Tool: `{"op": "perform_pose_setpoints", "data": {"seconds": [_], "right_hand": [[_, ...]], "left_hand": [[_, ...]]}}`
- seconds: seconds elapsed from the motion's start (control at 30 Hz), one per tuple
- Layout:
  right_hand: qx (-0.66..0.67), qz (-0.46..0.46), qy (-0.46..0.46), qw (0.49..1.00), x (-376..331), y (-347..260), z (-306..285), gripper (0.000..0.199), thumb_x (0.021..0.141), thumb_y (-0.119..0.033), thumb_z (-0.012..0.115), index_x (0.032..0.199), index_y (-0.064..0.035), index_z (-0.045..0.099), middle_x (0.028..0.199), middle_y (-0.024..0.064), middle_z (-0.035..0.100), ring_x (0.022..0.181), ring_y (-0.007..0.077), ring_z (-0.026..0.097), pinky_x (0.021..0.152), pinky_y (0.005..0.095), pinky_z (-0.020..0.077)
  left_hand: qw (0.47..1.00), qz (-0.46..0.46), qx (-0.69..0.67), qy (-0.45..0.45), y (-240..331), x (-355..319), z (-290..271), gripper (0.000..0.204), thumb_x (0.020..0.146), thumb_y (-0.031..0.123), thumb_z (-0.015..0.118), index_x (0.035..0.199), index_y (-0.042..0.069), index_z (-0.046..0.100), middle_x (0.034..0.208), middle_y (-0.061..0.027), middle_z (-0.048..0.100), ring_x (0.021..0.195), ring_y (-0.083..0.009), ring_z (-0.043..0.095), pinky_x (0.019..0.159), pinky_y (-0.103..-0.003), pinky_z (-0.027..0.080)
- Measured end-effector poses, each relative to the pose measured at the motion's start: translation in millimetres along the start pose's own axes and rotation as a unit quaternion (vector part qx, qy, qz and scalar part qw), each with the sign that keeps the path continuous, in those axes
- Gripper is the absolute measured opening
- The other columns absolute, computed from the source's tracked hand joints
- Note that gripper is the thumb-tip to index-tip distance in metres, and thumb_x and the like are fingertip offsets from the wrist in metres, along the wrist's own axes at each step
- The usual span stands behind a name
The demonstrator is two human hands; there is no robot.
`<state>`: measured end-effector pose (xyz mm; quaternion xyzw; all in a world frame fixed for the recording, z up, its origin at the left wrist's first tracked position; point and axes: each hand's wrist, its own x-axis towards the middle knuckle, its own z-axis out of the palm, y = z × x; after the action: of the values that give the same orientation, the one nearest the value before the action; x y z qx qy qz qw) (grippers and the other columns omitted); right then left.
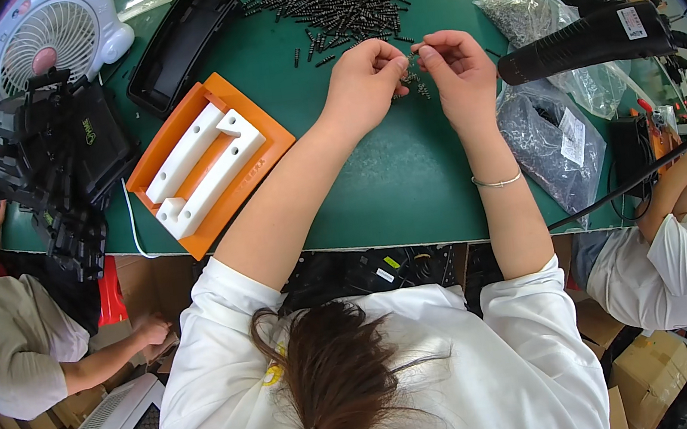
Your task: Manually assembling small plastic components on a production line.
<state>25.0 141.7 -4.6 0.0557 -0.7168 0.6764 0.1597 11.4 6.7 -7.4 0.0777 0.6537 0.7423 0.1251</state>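
Observation:
My left hand point(363, 83) is closed in a pinch, thumb against forefinger, over the green table; whatever sits between the fingertips is too small to make out. Close by on the right, my right hand point(459, 76) is also pinched, with a tiny dark bit at its fingertips that I cannot name. Several small metal pieces point(420, 87), perhaps springs or screws, lie on the tabletop between the two hands. Just beyond them spreads a large heap of short black ribbed rods point(333, 3).
An orange tray point(273, 128) with white holed blocks point(212, 175) lies left of my arm. Behind it are a black bin point(185, 49), a fan point(48, 45) and stacked black cases point(82, 136). A black corded handheld tool point(585, 42) and plastic bags of parts point(547, 144) occupy the right. Co-workers sit on both sides.

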Motion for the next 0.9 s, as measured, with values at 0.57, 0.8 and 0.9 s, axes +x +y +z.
{"op": "perform_pose_setpoints", "data": {"seconds": [0.57,0.8,0.9], "right_hand": [[0.016,0.049,-0.016,0.999,0.7,2.3,-4.0,0.019,0.076,0.0,0.062,0.093,-0.0004,0.053,0.08,0.0035,0.057,0.074,0.0079,0.054,0.065,0.0183,0.0458],[0.086,0.055,-0.026,0.994,-0.5,0.4,-1.3,0.02,0.078,0.001,0.059,0.096,0.0009,0.05,0.082,0.0067,0.058,0.075,0.0103,0.055,0.067,0.0212,0.0468],[0.122,0.073,-0.015,0.99,-2.0,0.3,0.3,0.019,0.079,-0.001,0.058,0.095,0.0015,0.05,0.083,0.0081,0.059,0.074,0.0106,0.055,0.066,0.0217,0.0469]], "left_hand": [[1.0,-0.008,0.0,-0.026,-0.3,0.2,-1.2,0.011,0.085,0.008,0.053,0.087,-0.002,0.053,0.077,-0.0061,0.055,0.068,-0.0114,0.054,0.062,-0.025,0.05],[0.999,0.003,-0.047,-0.015,-0.9,-0.2,0.0,0.009,0.084,0.006,0.052,0.083,-0.003,0.053,0.074,-0.0071,0.057,0.059,-0.0119,0.056,0.056,-0.024,0.048],[0.999,0.001,-0.048,-0.018,-0.8,0.2,-0.5,0.01,0.084,0.006,0.052,0.083,-0.003,0.052,0.074,-0.007,0.057,0.059,-0.0119,0.056,0.056,-0.024,0.048]]}}
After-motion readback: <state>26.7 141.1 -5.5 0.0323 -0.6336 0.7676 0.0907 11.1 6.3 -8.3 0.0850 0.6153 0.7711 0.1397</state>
